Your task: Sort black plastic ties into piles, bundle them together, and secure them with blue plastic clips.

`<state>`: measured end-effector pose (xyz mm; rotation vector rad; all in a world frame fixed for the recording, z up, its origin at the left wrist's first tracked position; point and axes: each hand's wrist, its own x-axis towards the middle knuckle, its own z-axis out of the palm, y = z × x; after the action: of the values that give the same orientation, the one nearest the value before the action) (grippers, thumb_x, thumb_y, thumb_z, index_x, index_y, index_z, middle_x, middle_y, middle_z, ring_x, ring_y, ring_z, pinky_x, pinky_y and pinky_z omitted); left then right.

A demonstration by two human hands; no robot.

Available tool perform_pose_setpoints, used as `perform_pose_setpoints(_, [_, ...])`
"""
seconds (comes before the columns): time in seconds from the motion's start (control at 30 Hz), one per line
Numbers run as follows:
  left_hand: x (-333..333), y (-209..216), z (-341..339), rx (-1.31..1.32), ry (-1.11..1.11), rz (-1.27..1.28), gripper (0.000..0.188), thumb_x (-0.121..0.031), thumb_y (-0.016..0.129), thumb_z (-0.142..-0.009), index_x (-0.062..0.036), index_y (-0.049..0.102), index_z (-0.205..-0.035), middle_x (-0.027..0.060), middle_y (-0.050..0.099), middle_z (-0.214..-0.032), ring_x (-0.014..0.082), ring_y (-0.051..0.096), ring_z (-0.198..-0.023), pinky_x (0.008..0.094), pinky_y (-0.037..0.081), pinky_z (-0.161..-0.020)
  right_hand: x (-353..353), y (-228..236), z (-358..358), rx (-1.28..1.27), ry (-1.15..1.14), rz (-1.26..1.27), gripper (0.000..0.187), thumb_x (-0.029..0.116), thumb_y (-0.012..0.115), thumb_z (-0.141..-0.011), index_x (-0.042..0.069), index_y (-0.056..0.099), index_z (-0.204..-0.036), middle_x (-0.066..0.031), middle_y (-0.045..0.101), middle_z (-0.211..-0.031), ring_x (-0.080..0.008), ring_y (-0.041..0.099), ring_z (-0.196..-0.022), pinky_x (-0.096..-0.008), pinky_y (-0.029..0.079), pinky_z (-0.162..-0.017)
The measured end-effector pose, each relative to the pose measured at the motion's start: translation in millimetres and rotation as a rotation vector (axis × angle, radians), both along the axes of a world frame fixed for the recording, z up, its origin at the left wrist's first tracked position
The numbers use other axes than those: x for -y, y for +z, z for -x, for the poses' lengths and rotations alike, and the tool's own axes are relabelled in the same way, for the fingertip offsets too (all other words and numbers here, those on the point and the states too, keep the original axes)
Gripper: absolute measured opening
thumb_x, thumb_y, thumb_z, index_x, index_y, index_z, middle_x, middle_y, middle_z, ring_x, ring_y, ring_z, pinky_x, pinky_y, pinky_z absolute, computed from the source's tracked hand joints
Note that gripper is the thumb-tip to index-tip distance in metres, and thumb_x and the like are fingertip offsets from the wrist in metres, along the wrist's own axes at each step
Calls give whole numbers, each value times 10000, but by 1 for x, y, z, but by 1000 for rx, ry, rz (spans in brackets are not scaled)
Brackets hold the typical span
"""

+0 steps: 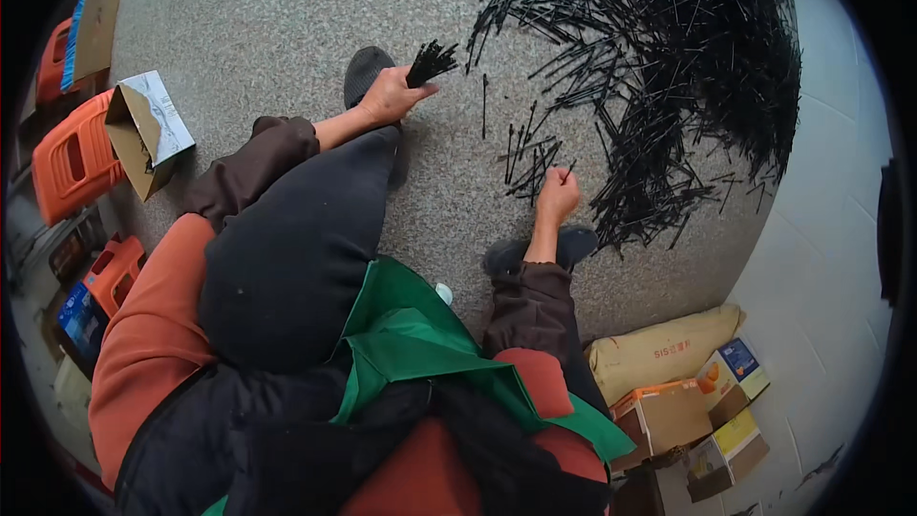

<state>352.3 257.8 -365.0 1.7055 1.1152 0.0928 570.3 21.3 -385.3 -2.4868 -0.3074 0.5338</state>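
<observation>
My left hand point(387, 96) is closed around a bundle of thin black sticks point(433, 61), whose ends fan out past the thumb. Lower and to the right, my right hand point(558, 197) pinches a single thin black stick point(570, 170) just above the floor. Beside those fingers lie several loose sticks point(523, 155), and one more point(484, 107) lies apart, between the two hands. A large heap of the same sticks point(688, 48) spreads over the floor at the far right. Their exact kind does not show.
Orange plastic stools point(74, 161) and an open carton point(172, 119) stand at the left. Near the right wall point(812, 258) lie a tan sack point(621, 354) and small cardboard boxes point(673, 416). My dark shoes point(365, 75) rest on the speckled floor point(277, 10).
</observation>
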Motion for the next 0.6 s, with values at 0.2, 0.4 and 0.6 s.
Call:
perform_pose_setpoints(0.2, [3,1,22,-85,65,34,360,-324,653,-772,3,597,-910,128,580,-647,166,524,-591,309,440,-612,-31,-21,24,104,53,131,239,243,668,-692,28,571,-730,-154,603,-735,-334,575,-703,-435,431,-625])
perform_pose_setpoints(0.4, [10,-6,20,-8,76,-47,348,-339,644,-766,-4,589,-843,148,549,-585,238,539,-523,338,436,-559,-30,-39,12,-212,94,-93,184,157,669,-669,27,548,-622,-35,542,-550,-135,475,-509,-299,399,-520])
perform_pose_setpoints(0.6, [1,1,33,-45,83,-53,322,-304,636,-779,-25,604,-935,31,514,-541,97,479,-451,283,417,-472,-15,-44,-3,-466,10,-170,185,133,659,-720,76,527,-602,44,449,-518,-55,359,-391,-226,274,-351])
